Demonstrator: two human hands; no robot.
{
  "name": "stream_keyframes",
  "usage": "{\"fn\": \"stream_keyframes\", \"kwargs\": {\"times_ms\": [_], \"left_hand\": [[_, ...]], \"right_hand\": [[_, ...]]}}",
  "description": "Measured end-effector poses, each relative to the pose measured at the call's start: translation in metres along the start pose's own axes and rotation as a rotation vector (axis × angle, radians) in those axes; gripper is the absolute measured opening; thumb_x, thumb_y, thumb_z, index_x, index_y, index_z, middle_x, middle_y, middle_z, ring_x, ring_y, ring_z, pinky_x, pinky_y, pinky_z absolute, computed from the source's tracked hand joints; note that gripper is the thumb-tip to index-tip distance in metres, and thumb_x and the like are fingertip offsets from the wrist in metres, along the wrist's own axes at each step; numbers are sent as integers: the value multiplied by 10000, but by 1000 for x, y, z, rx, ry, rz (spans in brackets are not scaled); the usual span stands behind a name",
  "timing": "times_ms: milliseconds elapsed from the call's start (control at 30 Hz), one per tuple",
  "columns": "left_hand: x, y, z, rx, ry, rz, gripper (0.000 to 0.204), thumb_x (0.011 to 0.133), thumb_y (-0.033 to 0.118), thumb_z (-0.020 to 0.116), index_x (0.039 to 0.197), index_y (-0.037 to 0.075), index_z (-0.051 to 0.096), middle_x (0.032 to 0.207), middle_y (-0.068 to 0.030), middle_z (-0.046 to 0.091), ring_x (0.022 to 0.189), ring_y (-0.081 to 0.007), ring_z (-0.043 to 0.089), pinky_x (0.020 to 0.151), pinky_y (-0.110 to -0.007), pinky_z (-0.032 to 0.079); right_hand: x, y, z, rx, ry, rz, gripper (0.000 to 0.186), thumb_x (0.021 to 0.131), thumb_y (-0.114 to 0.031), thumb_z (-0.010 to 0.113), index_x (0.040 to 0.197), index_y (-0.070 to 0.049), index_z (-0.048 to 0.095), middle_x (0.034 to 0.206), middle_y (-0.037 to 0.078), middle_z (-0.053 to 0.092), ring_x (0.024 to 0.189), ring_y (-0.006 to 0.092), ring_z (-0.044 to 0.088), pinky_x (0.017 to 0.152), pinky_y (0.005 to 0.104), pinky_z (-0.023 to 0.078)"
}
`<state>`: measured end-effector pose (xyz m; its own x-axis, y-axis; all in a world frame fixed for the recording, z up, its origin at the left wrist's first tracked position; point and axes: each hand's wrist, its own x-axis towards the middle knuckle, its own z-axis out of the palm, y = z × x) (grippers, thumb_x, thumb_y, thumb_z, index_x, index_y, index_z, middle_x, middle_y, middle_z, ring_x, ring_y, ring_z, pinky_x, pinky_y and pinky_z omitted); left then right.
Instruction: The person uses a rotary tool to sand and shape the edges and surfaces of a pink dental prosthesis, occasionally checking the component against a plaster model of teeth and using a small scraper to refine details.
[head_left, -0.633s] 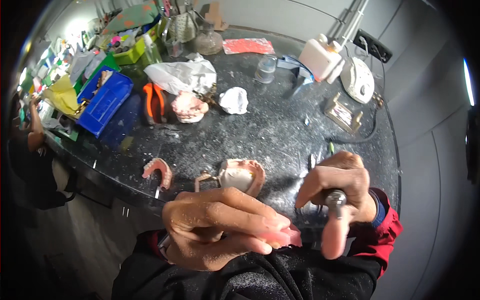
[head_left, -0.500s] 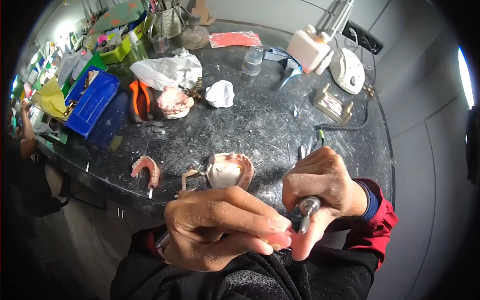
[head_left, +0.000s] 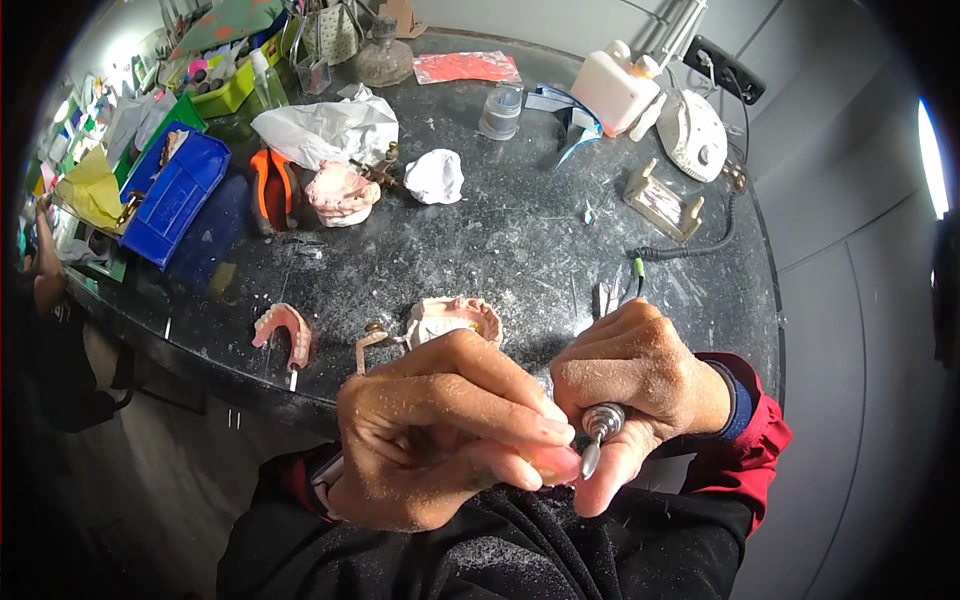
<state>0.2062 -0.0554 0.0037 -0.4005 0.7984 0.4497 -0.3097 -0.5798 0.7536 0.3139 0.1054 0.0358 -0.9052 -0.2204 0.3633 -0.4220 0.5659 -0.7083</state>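
My left hand (head_left: 425,435) pinches a pink denture piece (head_left: 553,463) between thumb and fingers, and much of it is hidden. Opposite it, my right hand (head_left: 645,375) is wrapped round a rotary handpiece (head_left: 603,418). Its pointed metal bur (head_left: 591,460) is beside the pink piece's edge; whether they touch I cannot tell. Pale dust covers both hands. Just beyond my left hand sits a dental plaster cast (head_left: 455,318), partly hidden by the fingers. Farther left on the bench lies a horseshoe-shaped denture (head_left: 290,335) with pink base and pale teeth.
Orange-handled pliers (head_left: 262,190), a pink-and-white dental model (head_left: 340,192) and a white plaster lump (head_left: 434,177) lie mid-bench. A blue bin (head_left: 178,195) stands at left. At the right are a metal stand (head_left: 663,205), a white control unit (head_left: 692,137) and its dark cord (head_left: 690,252).
The view has shifted slightly. My left hand has tilted the pink piece up, showing more of it. The handpiece and bur have moved a little left and up.
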Motion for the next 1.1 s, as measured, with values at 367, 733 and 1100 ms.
{"fn": "stream_keyframes", "kwargs": {"times_ms": [367, 733, 1100], "left_hand": [[-4, -2, -5, 90, -11, -7, 145, 721, 23, 723, 856, 15, 669, 861, -114, 627, 692, -107, 603, 645, -223, 414], [-4, -1, -2, 47, -20, 18, 150, 724, -25, 703, 868, -10, 661, 876, -131, 614, 712, -128, 625, 591, -205, 469], [-2, -2, -5, 48, -35, 57, 159, 716, -46, 703, 866, -14, 658, 876, -131, 612, 736, -140, 633, 614, -218, 484]], "right_hand": [[1, 0, 2, -55, 27, -24, 438, 684, -522, 693, 635, -115, 538, 503, 6, 475, 434, 195, 526, 380, 306, 363], [3, -3, 2, -120, -1, -40, 474, 674, -544, 685, 608, -113, 500, 495, 6, 434, 421, 196, 503, 377, 309, 349], [0, -2, 4, -97, 30, 40, 484, 668, -561, 676, 659, -109, 502, 500, 10, 429, 421, 211, 500, 380, 314, 352]]}}
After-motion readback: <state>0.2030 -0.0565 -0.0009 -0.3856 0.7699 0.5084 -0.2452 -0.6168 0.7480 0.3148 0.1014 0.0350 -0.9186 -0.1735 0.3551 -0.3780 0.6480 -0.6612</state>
